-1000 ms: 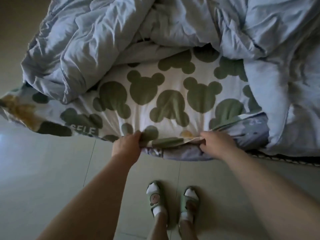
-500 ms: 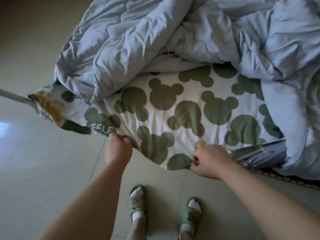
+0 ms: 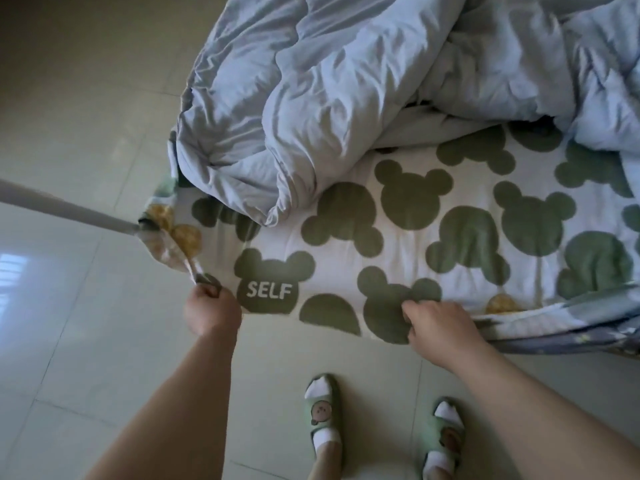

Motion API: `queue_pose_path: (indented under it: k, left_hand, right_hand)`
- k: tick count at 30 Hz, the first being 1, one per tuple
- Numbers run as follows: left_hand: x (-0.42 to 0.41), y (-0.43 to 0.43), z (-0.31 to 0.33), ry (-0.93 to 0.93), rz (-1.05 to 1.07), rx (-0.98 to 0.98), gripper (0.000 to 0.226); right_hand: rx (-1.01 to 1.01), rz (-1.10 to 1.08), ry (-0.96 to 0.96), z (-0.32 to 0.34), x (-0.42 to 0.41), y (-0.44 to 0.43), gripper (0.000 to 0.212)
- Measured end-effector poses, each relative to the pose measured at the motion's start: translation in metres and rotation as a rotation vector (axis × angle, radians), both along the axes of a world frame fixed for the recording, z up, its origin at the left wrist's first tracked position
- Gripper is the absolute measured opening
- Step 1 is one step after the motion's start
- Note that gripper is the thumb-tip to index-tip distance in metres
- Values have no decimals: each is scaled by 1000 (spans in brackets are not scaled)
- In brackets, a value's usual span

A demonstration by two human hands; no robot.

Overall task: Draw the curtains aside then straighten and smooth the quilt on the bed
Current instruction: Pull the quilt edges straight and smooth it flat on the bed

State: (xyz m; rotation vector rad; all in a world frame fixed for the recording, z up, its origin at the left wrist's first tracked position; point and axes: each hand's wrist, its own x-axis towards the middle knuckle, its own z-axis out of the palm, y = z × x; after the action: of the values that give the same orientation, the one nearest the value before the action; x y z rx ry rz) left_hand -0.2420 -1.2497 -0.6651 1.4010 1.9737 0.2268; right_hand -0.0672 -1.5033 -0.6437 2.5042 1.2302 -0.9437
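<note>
We hold the quilt (image 3: 433,233) by its near edge at the bed's foot. Our left hand (image 3: 212,311) has its fingers (image 3: 209,291) pinched shut on the corner; our right hand (image 3: 438,322) has curled fingers gripping the hem further right. The edge runs left to right between them, and the crumpled grey underside (image 3: 311,98) lies away from us.

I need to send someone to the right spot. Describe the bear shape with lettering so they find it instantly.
Start at the white quilt printed with green bear heads, spread below the crumpled grey-blue part. Follow its near edge to the corner held in the left hand. Just right of that grip sits the SELF bear head, the only one seen carrying white letters.
</note>
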Motion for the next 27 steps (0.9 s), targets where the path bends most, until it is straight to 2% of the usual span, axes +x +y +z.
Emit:
queue_pose_path:
  k: [2, 4, 5, 7, 8, 10, 12, 13, 15, 17, 19, 20, 22, 24, 25, 27]
  left_hand:
    - [-13, 7, -10, 35, -37, -164, 7]
    - [-18, 14, -12, 115, -26, -370, 21]
    - [-19, 17, -7, 180, -84, -385, 24]
    - [-10, 16, 12, 251, -276, -237, 27]
    - [1, 12, 25, 187, -350, -147, 31]
    - [31, 8, 52, -123, -343, -95, 41]
    - [66, 16, 64, -433, -206, -278, 43]
    - [82, 23, 67, -513, -183, -384, 43]
    - [106, 37, 65, -577, -142, -490, 35]
    - [116, 52, 65, -672, -11, -445, 29]
    - [108, 69, 65, -725, 93, -310, 27]
    - [95, 81, 62, -659, 111, -210, 33]
    - [65, 101, 60, -494, 128, -32, 38]
    - [39, 112, 65, -394, 150, 76, 36]
    - [33, 108, 74, -355, 103, 119, 36]
    - [33, 87, 87, -331, -59, 148, 50]
  right_hand:
    - [35, -43, 36, -2, -5, 4, 14]
    - [146, -97, 10, 5, -5, 17, 15]
    - [225, -119, -38, 10, -1, 29, 22]
    - [389, -129, -145, 21, 13, 58, 41]
    - [462, -121, -205, 27, 22, 78, 52]
    - [569, -112, -336, 38, 44, 118, 70]
    - [584, -88, -444, 46, 68, 157, 80]
    - [549, -76, -475, 51, 79, 176, 81]
    - [498, -39, -506, 58, 97, 204, 70]
    - [426, 4, -530, 65, 109, 221, 41]
    - [315, -17, -424, 73, 105, 229, 28]
    - [290, -57, -294, 79, 91, 231, 24]
    - [312, -124, 87, 82, 42, 232, 23]
    - [325, -130, 435, 76, -25, 227, 36]
    - [327, -92, 517, 71, -56, 223, 40]
    - [388, 3, 522, 52, -94, 215, 42]
